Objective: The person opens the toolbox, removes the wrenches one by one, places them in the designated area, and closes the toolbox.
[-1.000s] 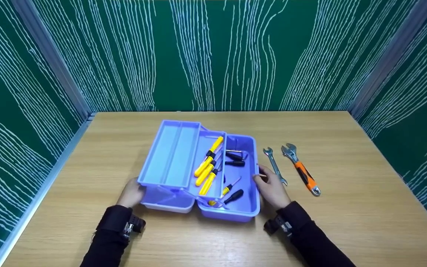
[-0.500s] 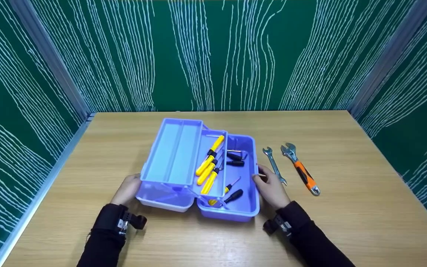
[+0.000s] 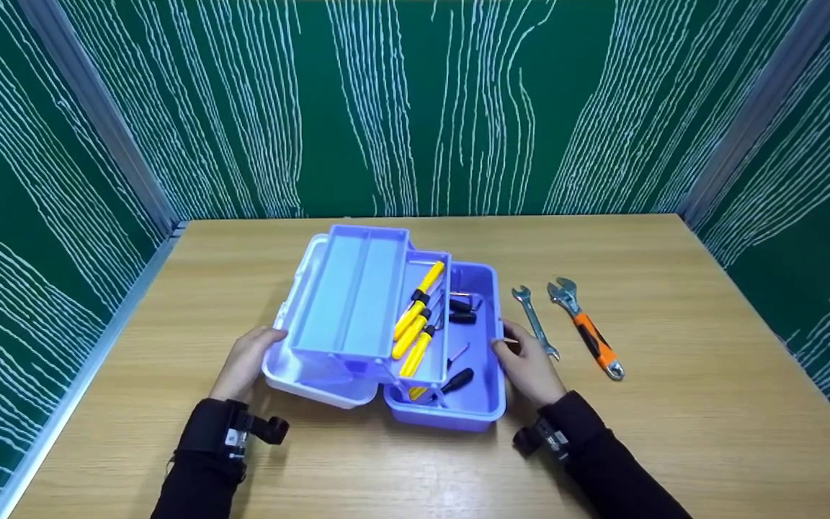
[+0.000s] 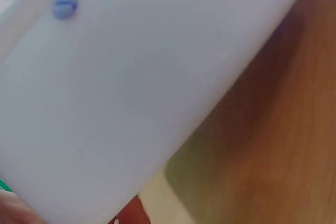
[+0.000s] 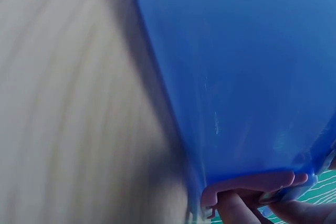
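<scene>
A purple toolbox [image 3: 487, 404] stands unfolded on the table, its cantilever trays [image 3: 350, 288] raised over the left side. My left hand [image 3: 246, 360] grips the left edge of its pale lid [image 3: 300, 378]; in the left wrist view the lid [image 4: 131, 77] fills the picture, with fingers at its lower end. At the right wall, my right hand [image 3: 530, 367] holds the box, and the right wrist view has its fingers [image 5: 233, 208] curled at a pink latch [image 5: 257, 182]. Several yellow-handled screwdrivers [image 3: 415, 353] lie in the lower tray. A black-handled screwdriver [image 3: 458, 380] rests in the box bottom.
Right of the box lie a double open-end wrench [image 3: 536, 323] and an adjustable wrench [image 3: 588, 328] with an orange and black handle. Green walls with white lines enclose the wooden table [image 3: 689, 360] at the back and sides.
The lid has tilted up on the left and shows more beside the trays, which have shifted right over the box. My left hand has moved up with the lid edge; the right hand stays put.
</scene>
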The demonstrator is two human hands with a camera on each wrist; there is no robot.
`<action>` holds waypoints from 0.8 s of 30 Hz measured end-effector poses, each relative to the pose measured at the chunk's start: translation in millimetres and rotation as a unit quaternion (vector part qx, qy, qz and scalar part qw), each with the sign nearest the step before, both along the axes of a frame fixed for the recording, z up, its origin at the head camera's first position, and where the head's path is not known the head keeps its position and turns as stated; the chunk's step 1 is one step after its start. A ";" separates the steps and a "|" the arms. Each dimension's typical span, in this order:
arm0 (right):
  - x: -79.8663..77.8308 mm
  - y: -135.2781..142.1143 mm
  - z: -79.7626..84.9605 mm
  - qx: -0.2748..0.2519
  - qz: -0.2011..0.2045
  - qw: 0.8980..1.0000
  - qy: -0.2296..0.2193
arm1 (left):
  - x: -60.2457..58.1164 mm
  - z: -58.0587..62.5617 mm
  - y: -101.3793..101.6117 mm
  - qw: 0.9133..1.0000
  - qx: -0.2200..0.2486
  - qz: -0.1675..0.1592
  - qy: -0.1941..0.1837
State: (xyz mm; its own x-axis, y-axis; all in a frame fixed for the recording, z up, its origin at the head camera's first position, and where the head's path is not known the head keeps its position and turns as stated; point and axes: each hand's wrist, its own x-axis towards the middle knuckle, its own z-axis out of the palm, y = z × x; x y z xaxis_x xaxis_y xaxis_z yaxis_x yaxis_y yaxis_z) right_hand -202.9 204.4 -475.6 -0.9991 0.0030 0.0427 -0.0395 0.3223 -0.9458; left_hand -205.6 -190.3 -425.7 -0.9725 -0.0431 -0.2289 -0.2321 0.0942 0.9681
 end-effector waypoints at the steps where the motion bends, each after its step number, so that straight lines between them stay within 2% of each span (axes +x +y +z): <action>1: -0.3 0.2 -0.4 0.001 0.001 1.000 0.000 | 0.5 1.6 0.9 1.000 -0.007 0.001 0.005; 5: -1.2 0.5 -0.7 0.003 -0.003 1.000 -0.003 | 2.6 8.1 6.0 0.999 -0.021 0.009 0.028; 15: -1.7 -0.3 -1.8 -0.021 -0.009 1.000 0.008 | 16.6 30.1 25.0 0.995 -0.002 0.002 0.095; 21: -1.3 -0.4 -0.9 -0.031 -0.007 0.999 0.009 | 26.0 37.3 34.6 0.984 0.021 -0.024 0.176; 24: -1.2 -0.8 -0.7 -0.033 -0.006 0.999 0.009 | 29.9 40.0 40.2 0.979 0.018 -0.039 0.201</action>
State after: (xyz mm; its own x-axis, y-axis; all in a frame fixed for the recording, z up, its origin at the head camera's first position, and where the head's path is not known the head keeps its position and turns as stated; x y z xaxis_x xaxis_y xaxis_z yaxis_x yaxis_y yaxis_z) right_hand -204.1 203.6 -476.4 -0.9980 0.0191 0.0604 -0.0533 0.2601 -0.9641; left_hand -175.6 -150.1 -385.7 -0.9844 0.0353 0.1723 0.1742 0.0616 0.9828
